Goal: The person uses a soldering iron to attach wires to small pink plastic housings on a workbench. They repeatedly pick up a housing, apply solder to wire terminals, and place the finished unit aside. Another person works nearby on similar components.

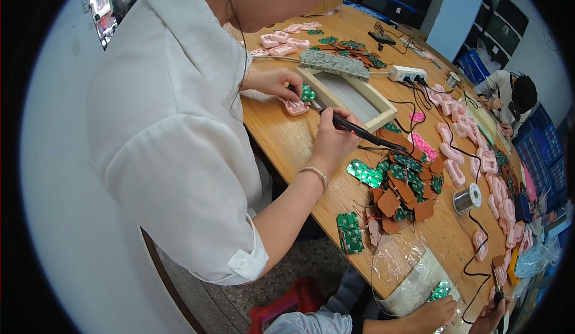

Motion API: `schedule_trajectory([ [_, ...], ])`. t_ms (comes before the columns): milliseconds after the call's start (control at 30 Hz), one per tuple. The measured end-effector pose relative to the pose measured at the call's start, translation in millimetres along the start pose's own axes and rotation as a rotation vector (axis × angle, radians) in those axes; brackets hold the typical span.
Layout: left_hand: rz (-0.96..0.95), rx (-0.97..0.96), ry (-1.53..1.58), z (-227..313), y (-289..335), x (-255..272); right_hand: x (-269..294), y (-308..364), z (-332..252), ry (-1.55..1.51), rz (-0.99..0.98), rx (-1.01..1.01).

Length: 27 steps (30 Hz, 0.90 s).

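Low in the head view, my left hand (pixel 436 315) has its fingers closed on the edge of a green circuit board (pixel 441 291). Under the board lies a pale flat pad (pixel 413 289) in clear plastic. Farther right, my right hand (pixel 490 318) is wrapped round the dark handle of a soldering iron (pixel 498 297), its thin metal shaft pointing away from me. The lower parts of both hands run toward the picture's rim. Nearest the left hand is another green board with red wires (pixel 350 233), beside a heap of green boards and brown card pieces (pixel 404 184).
On my left a co-worker in a white shirt (pixel 179 136) holds a black soldering iron (pixel 365 133) at a pink shell (pixel 294 106). A wooden tray (pixel 380 115), power strip (pixel 408 73), solder spool (pixel 466 200) and rows of pink shells (pixel 461 124) occupy the table. Cables cross it.
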<state>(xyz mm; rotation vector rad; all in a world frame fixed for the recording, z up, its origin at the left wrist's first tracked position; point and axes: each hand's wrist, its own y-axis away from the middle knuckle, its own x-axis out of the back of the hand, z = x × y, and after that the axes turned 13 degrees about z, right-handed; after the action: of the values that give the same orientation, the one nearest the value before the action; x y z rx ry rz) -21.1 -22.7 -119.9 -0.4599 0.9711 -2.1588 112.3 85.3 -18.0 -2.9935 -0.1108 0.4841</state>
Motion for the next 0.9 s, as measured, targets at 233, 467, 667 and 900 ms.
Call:
schedule_trajectory([
  [233, 0.001, 0.020, 0.016, 1, -1, 1, 10, -20, 13, 0.246, 0.017, 0.197],
  [467, 0.003, 0.021, 0.014, 4, -4, 5, 7, -6, 3, 0.003, -0.015, 0.002],
  [667, -0.046, 0.008, -0.021, 2, -1, 3, 5, -8, 2, 0.003, -0.038, -0.014],
  [900, -0.104, 0.000, 0.001, 2, -4, 4, 11, 0, -1, 0.103, 0.062, 0.135],
])
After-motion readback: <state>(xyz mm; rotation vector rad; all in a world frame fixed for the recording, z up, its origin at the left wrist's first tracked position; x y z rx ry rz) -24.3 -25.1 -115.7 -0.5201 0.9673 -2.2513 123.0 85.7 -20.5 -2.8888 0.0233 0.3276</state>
